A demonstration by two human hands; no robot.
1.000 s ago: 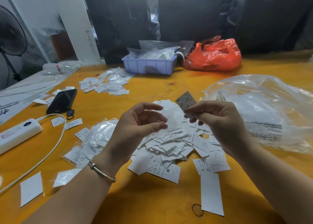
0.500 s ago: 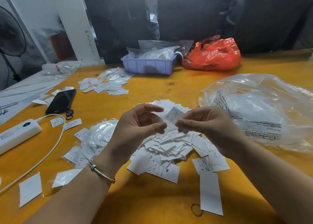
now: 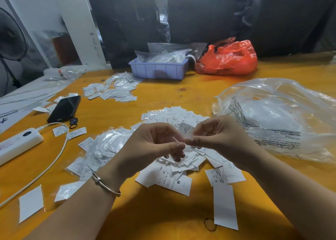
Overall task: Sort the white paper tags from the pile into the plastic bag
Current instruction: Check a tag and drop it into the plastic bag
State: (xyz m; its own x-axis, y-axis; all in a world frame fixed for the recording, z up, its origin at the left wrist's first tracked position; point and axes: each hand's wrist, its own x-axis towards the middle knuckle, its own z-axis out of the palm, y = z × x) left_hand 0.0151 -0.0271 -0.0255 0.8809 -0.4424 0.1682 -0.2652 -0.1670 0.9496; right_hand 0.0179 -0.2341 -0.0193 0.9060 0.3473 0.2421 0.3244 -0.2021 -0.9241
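Observation:
A pile of white paper tags [image 3: 174, 174] lies on the orange table, straight in front of me. Above it my two hands meet thumb to thumb. My right hand [image 3: 218, 136] pinches one white tag [image 3: 185, 129] at its lower edge. My left hand [image 3: 151, 145] curls around a small clear plastic bag [image 3: 179, 139], and the tag's lower end sits at the bag's mouth. How far the tag reaches inside is hidden by glare and fingers. A large crumpled clear plastic bag [image 3: 276, 116] lies to the right.
Small clear bags with tags [image 3: 107, 145] are heaped left of the pile, and more bagged tags [image 3: 112, 90] lie farther back. A black phone [image 3: 63, 109], white power strip [image 3: 18, 145] and cable [image 3: 45, 169] are at left. Blue tray [image 3: 158, 70] and red bag [image 3: 229, 58] stand at the back.
My right hand lowered the tag from above the pile and brought it left to my left hand. The left hand's fingers closed in toward the tag.

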